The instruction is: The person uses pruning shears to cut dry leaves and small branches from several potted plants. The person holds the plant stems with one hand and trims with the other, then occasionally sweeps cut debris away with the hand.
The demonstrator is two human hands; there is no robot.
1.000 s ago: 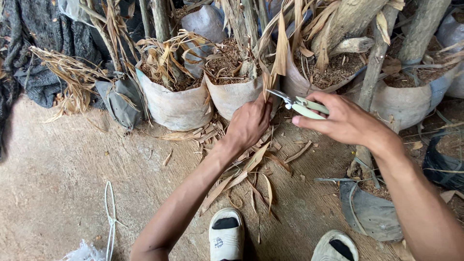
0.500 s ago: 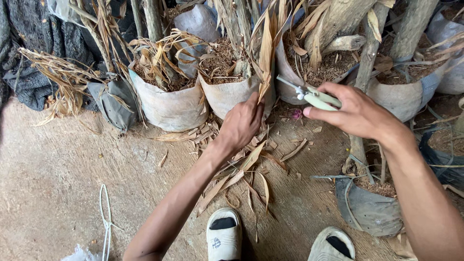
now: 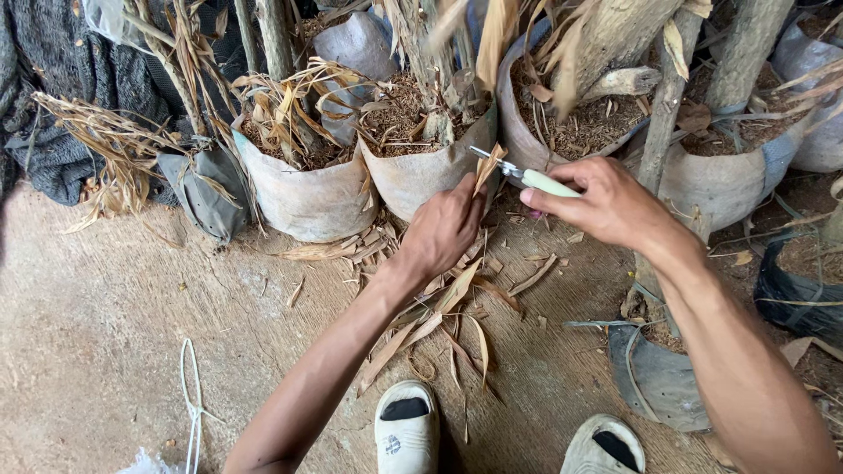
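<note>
1. A person is standing on a dusty dirt floor (image 3: 114,333) and looking down at their own two bare arms, which are reaching forward toward a row of plants growing in soft grow bags
2. The left hand (image 3: 443,230) is pinching a dry brown leaf (image 3: 486,171) between its thumb and fingertips, with the fingers closed on the leaf's lower part; the leaf is pointing upward and tilting a little to the right
3. The right hand (image 3: 606,204) is gripping pale green-handled shears (image 3: 527,178), fingers curled tightly around the handle; the metal blades are pointing left and meeting the dry leaf just above the left hand's fingertips. Whether the blades are parted or closed is too small to tell
4. Just behind the hands is sitting a pale grow bag (image 3: 421,175) filled with brown fibrous soil, with thin stems rising from it. A second pale bag (image 3: 303,197) is standing to its left, full of curled dry leaves
5. A larger grey bag (image 3: 729,189) with thick woody trunks is standing to the right, behind the right wrist
6. Cut leaf scraps (image 3: 439,307) are lying scattered on the ground beneath the left forearm
7. Two white slip-on shoes (image 3: 406,430) are showing at the bottom edge, below the arms
8. A loop of white cord (image 3: 189,395) is lying on the floor at lower left, well apart from the hands
</note>
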